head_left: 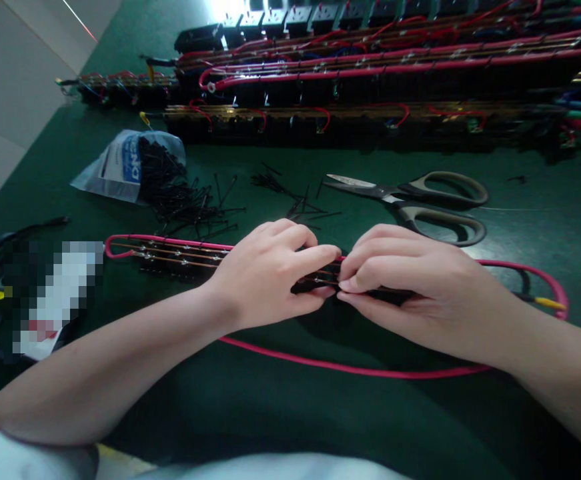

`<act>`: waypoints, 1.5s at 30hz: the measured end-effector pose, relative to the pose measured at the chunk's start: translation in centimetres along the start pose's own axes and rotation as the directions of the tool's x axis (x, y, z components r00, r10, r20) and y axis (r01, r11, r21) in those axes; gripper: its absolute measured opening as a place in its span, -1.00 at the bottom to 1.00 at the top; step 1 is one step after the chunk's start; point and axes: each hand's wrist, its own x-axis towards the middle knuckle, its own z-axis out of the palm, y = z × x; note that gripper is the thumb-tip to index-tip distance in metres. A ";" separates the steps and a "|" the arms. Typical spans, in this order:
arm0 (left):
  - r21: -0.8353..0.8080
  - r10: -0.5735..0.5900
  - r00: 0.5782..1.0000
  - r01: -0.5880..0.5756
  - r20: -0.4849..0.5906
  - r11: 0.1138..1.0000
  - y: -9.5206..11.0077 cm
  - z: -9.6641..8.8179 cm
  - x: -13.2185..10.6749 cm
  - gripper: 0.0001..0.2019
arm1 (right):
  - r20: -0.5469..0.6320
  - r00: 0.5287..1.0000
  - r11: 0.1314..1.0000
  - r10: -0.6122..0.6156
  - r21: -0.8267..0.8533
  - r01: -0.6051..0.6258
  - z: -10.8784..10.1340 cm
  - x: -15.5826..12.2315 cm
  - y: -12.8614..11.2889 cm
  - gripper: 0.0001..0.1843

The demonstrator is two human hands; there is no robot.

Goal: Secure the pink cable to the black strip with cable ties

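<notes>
A long black strip (180,265) with copper rails and soldered joints lies across the green table. A red wire (405,375) runs along its far edge, bends at both ends and loops loosely in front of it. My left hand (275,270) grips the strip near its middle, thumb on the near side and fingers on the far side. Close beside it, my right hand (405,277) pinches thumb and fingertips together at the strip. What sits in that pinch is hidden. Behind my hands lie loose black cable ties (183,207), some spilling from a clear plastic bag (115,167).
Scissors (390,197) lie beyond my right hand, blades pointing left. More wired black strips (320,123) are piled at the back. At the left are a partly blurred pale object (65,293) and dark cables (0,273) with a yellow end.
</notes>
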 end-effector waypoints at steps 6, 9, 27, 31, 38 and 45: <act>-0.088 -0.016 0.999 0.020 0.038 0.996 0.0 -0.1 0.2 -0.70 | 0.002 1.000 1.000 -0.016 0.006 0.016 -0.1 -0.1 0.0 -0.79; -0.132 -0.037 0.998 0.044 0.055 0.990 0.0 -0.3 0.3 -0.68 | 0.001 1.000 1.000 -0.019 0.018 0.019 -0.1 -0.1 0.0 -0.80; -0.300 -0.051 0.997 0.030 -0.063 0.954 -0.8 -0.3 0.1 -0.73 | -0.020 0.999 0.999 0.043 0.015 -0.043 0.1 -0.6 0.4 -0.88; -0.248 -0.008 0.985 -0.036 -0.172 0.968 -0.6 0.4 0.0 -0.75 | -0.031 0.999 0.999 0.037 -0.003 -0.037 0.2 -0.6 0.3 -0.87; -0.187 0.061 0.967 -0.110 -0.248 0.976 -0.6 0.8 0.0 -0.76 | -0.044 0.998 0.999 0.042 -0.020 -0.043 0.3 -0.6 0.3 -0.87; -0.166 0.084 0.967 -0.126 -0.242 0.978 -0.6 0.8 0.0 -0.75 | -0.059 0.995 0.996 0.085 -0.001 -0.086 0.5 -0.7 0.4 -0.89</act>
